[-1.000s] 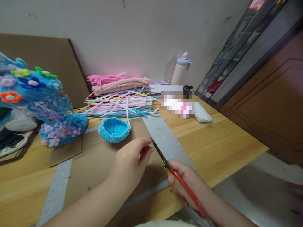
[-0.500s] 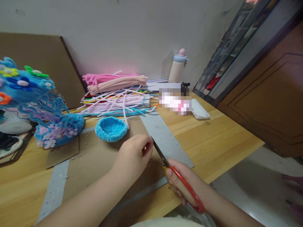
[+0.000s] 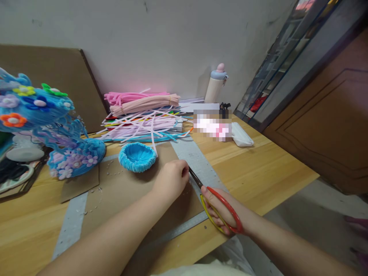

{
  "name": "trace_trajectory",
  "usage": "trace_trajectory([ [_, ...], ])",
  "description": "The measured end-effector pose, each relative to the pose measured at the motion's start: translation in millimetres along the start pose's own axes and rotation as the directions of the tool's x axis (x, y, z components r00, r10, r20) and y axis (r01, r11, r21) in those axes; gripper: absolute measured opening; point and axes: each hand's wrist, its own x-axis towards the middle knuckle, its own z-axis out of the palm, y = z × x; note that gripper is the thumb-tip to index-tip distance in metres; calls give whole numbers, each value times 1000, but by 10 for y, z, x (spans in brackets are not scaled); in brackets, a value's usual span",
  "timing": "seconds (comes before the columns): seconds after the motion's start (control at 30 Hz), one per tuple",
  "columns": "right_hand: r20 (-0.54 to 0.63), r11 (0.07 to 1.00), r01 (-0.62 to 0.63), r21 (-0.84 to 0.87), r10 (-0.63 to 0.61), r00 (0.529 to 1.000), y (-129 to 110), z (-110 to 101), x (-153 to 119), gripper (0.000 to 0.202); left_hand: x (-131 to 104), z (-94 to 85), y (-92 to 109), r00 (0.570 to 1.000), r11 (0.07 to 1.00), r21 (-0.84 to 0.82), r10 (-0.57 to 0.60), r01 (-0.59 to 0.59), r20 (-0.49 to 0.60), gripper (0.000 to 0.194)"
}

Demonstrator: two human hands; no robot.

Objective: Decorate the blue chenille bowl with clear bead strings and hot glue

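My left hand (image 3: 174,178) is closed in a pinch above the cardboard mat (image 3: 120,195); what it pinches is too small to make out. In my right hand (image 3: 217,209) are scissors (image 3: 225,203) with red and yellow handles, their blade tips touching or right beside my left fingertips. A fluffy blue bowl-shaped piece (image 3: 137,157) rests on the mat behind my left hand. Small beads (image 3: 100,189) lie scattered on the mat's left part.
Bundles of pink, white and blue fuzzy stems (image 3: 143,122) lie at the back. A blue flowered craft piece (image 3: 43,111) stands at left. A bottle (image 3: 215,84) and a white packet (image 3: 242,135) are toward the back right.
Both hands have shifted slightly, the left one to the right. The scissors have turned in my right hand, so the yellow handle now shows. The view has moved slightly.
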Motion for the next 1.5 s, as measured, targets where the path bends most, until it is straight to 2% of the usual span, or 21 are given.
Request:
trace_trajectory([
  [0.23, 14, 999, -13, 29, 13, 1000, 12, -21, 56, 53, 29, 59, -41, 999, 999, 2, -41, 41, 16, 17],
  [0.33, 35, 994, -27, 109, 23, 999, 48, -68, 96, 54, 16, -58, -7, 998, 998, -15, -56, 56, 21, 17],
  [0.4, 56, 986, -17, 168, 7, 998, 82, -113, 122, 54, -43, -257, 36, 998, 998, -31, -59, 60, 18, 16],
  [0.47, 70, 976, -15, 219, -1, 998, 120, -156, 143, 55, -155, -537, 63, 998, 997, -49, -64, 64, 0, 14],
  [0.6, 78, 970, 5, 243, -25, 997, 175, -186, 146, 56, -499, -1112, -56, 972, 990, -98, -116, 98, -203, 13],
  [0.67, 79, 977, 30, 210, -47, 996, 189, -171, 134, 56, -699, -1296, -216, 935, 979, -113, -194, 167, -297, 15],
  [0.7, 78, 981, 40, 191, -55, 995, 194, -160, 127, 56, -801, -1352, -313, 911, 960, -133, -278, 248, -304, 16],
  [0.83, 65, 989, 52, 138, -61, 996, 211, -129, 101, 54, -1208, -1401, -717, 751, 786, -237, -617, 571, -236, 26],
  [0.9, 48, 992, 94, 82, -99, 994, 199, -127, 82, 52, -1401, -1389, -876, 692, 726, -264, -687, 635, -222, 30],
  [0.97, 9, 981, 189, -46, -189, 982, 155, -130, 58, 45, -1573, -1389, -984, 646, 701, -279, -713, 657, -272, 32],
  [1.03, -32, 914, 318, -252, -336, 941, 79, -128, 39, 31, -1712, -1409, -1038, 597, 680, -311, -732, 663, -328, 33],
  [1.07, -30, 848, 375, -375, -416, 909, 35, -123, 38, 24, -1766, -1423, -1047, 576, 667, -338, -745, 664, -338, 34],
  [1.13, 30, 668, 441, -599, -532, 846, -46, -100, 62, 14, -1845, -1453, -1036, 536, 638, -401, -770, 657, -346, 35],
  [1.2, 102, 498, 446, -743, -574, 812, -98, -64, 120, 17, -1893, -1480, -999, 515, 628, -459, -778, 628, -360, 35],
  [1.27, 125, 405, 418, -813, -580, 805, -118, -21, 195, 21, -1919, -1506, -941, 521, 645, -503, -763, 576, -382, 34],
  [1.33, 117, 351, 393, -850, -601, 791, -127, 39, 245, 21, -1933, -1530, -871, 545, 682, -513, -729, 521, -415, 31],
  [1.43, 66, 309, 375, -874, -689, 722, -152, 214, 202, 19, -1938, -1553, -765, 568, 738, -502, -671, 451, -477, 26],
  [1.5, 87, 310, 427, -849, -717, 692, -167, 416, 103, 14, -1930, -1552, -709, 579, 763, -503, -641, 406, -504, 23],
])
